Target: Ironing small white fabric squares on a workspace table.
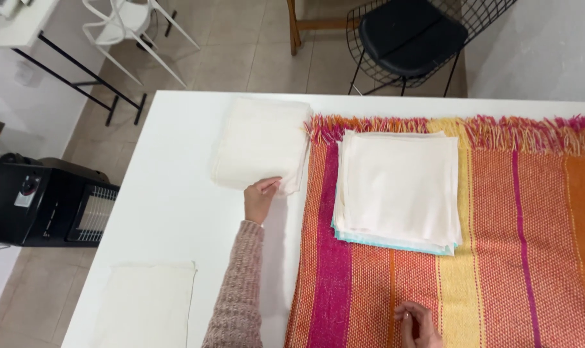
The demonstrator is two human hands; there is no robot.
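My left hand point(260, 198), in a pink knitted sleeve, reaches across the white table point(176, 206) and its fingers pinch the near edge of a folded cream cloth pile point(261, 143). My right hand point(418, 324) rests at the bottom of the frame on the striped orange, pink and yellow woven blanket point(530, 245), fingers curled and holding nothing I can see. A stack of flat white cloths point(398, 187), with a light blue one at the bottom, lies on the blanket to the right of my left hand.
Another cream cloth point(147, 303) lies flat at the table's near left corner. A black heater point(44, 203) stands on the floor at left. A white chair point(128, 26), a black wire chair point(408, 38) and a white desk point(22, 26) stand beyond the table.
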